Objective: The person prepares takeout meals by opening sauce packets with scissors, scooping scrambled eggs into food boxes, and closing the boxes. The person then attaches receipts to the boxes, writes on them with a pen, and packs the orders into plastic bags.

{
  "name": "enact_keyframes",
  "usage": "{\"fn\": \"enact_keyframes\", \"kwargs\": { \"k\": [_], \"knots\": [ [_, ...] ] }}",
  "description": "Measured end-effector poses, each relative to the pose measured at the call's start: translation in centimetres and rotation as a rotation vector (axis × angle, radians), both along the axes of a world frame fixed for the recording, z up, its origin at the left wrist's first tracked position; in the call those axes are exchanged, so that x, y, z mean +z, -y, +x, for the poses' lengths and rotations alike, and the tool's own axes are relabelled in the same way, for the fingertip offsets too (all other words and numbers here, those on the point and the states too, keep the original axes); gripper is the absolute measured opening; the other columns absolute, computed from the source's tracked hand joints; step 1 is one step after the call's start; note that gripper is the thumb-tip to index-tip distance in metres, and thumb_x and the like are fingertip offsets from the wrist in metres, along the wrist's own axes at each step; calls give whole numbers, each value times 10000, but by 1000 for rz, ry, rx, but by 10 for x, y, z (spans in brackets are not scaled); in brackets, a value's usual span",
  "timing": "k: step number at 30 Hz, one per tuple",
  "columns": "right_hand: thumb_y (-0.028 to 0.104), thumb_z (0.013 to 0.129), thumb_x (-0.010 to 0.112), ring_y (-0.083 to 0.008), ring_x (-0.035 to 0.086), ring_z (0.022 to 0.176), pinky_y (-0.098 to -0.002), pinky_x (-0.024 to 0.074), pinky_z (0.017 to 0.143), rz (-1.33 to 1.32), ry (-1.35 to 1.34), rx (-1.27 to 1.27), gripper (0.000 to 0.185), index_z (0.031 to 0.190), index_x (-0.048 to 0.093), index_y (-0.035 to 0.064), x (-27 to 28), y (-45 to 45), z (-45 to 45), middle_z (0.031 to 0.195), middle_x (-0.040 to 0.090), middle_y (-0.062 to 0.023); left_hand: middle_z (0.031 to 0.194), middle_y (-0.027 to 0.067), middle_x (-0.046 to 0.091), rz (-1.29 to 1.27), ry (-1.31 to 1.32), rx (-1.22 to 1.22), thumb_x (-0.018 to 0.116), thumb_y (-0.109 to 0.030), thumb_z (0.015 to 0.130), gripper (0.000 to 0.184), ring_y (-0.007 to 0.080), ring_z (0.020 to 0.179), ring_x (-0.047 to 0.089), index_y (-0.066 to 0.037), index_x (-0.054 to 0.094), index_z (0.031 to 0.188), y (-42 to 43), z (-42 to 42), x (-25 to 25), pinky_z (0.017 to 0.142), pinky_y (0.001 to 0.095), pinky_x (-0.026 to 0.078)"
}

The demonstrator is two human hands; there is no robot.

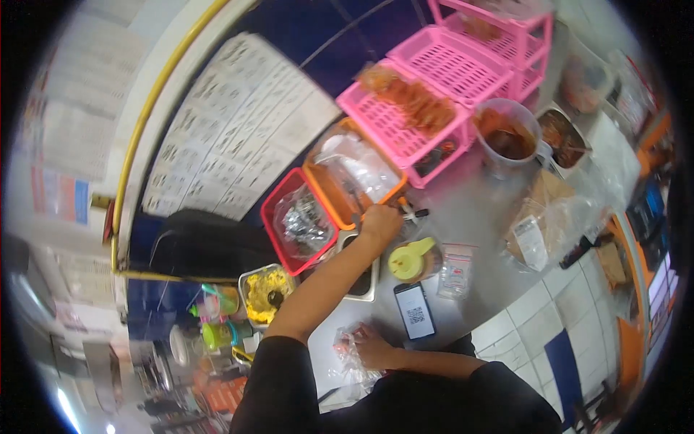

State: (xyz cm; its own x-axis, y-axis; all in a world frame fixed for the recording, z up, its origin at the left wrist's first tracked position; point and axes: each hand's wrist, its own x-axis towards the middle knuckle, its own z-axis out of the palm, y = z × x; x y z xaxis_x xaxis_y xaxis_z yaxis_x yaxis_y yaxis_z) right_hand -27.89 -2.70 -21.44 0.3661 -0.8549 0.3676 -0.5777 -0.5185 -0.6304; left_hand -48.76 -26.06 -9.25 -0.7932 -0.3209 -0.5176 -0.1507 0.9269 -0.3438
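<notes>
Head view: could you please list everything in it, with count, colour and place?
Pink trays: several, pink, upper right
Fried-looking food: one heap, brown, front pink tray
Orange tray: one, orange, left of pink
Red tray: one, red, beside orange
Yellow food: one panful, lower left
Jug: one, clear, reddish contents, right
Metal pan: one, silver, beside jug
Jar: one, yellow lid, centre
Phone: one, black, below jar
Packet: one, clear, beside phone
Chart: one, white, wall
Counter: one, grey, centre
Background clutter: too blurred to count
Left hand: one, at orange tray's edge
Right hand: one, holding clear bag
</notes>
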Motion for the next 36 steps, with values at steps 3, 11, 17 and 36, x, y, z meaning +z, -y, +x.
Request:
{"fn": "enact_keyframes", "kwargs": {
  "k": [3,11,17,36],
  "knots": [
    [473,950,546,-319,502,1293,-660,284,1109,-47,38,2,505,1304,622,120,19,5,-9,1404,564,-121,1083,115,736,-198,-121,-63,620,-242,881,216,284,1077,691,-126,794,935,-8,26,28,1006,518,475],
    [447,908,665,-337,601,1141,-458,395,1050,265,220,-12,446,1178,660,92,-16,-28,3,1221,659,-120,782,155,690,111,-888,572,600,-216,929,187,354,740,699,-89,729,978,-85,274,77,651,444,562],
    [316,849,719,-348,617,1036,-480,427,996,642,350,124,346,1141,681,135,40,-32,-15,1109,660,-91,974,154,721,397,-1113,1004,692,-237,867,242,344,832,705,-116,728,1074,-205,410,-28,721,446,569],
    [302,914,688,-339,702,670,-426,536,642,888,133,-445,362,884,722,-57,43,-27,1,747,709,-204,1041,58,734,1828,-1156,1935,668,-219,964,243,135,875,685,-32,696,1116,-236,417,-32,779,276,554]
  ]
}}
